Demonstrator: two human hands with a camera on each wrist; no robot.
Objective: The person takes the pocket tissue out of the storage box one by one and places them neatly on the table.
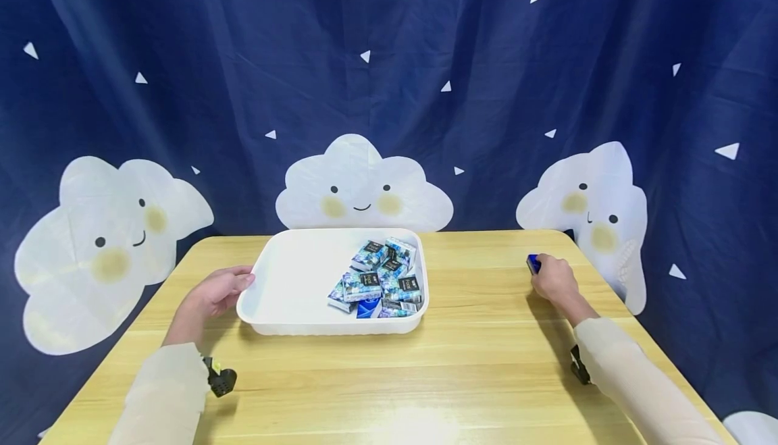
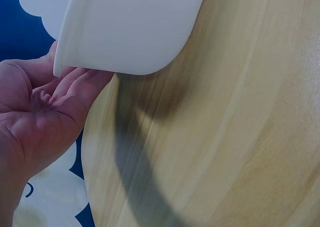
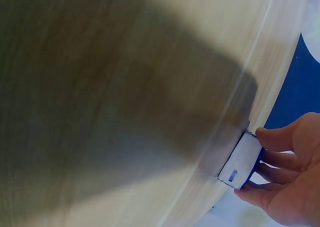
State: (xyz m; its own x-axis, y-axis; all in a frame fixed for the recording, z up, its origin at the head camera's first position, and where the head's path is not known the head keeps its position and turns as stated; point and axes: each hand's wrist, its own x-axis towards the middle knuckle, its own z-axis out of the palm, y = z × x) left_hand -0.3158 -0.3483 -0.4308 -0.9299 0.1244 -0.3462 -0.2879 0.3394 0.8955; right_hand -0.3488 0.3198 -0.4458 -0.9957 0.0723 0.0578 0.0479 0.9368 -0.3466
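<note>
A white plastic tray (image 1: 292,269) stands left of centre on the table, with several blue patterned tissue packs (image 1: 362,285) heaped in its right half. My left hand (image 1: 219,290) grips the tray's left end. In the left wrist view, the fingers (image 2: 80,87) reach beneath the tray wall (image 2: 130,27), and the thumb is partly hidden behind the rim. Over at the table's right side, my right hand (image 1: 554,277) holds a small blue tissue pack (image 1: 533,264) between thumb and fingers. The pack's white side (image 3: 241,159) faces the right wrist camera, close over the wood.
A light wooden table (image 1: 389,377) carries everything. Behind it hangs a dark blue curtain (image 1: 401,107) with white clouds and triangles. Each wrist wears a small black camera, such as the left one (image 1: 222,380).
</note>
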